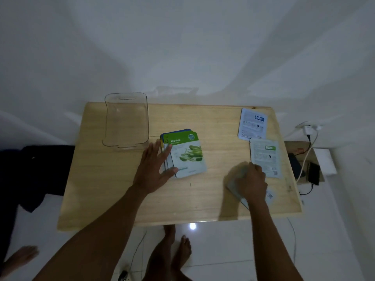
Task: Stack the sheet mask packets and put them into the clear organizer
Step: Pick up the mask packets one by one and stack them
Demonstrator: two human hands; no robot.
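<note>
A stack of sheet mask packets [186, 155] lies mid-table, a green Aloe Vera packet on top. My left hand [156, 165] rests flat against the stack's left side, fingers spread, thumb at its near corner. My right hand [250, 179] is closed on a pale packet [236, 187] near the table's right front, lifting its edge; the picture is blurred there. Two more packets lie face down on the right: one with a blue label [252, 123] at the back, one with a green label [265, 157] nearer. The clear organizer [125, 120] stands empty at the back left.
The wooden table [142, 195] sits against a white wall. Off its right edge are a phone [314, 173], cables and a charger [307, 128]. Dark cloth [34, 175] lies on the floor at left. Bare feet [172, 250] show below the table's front edge.
</note>
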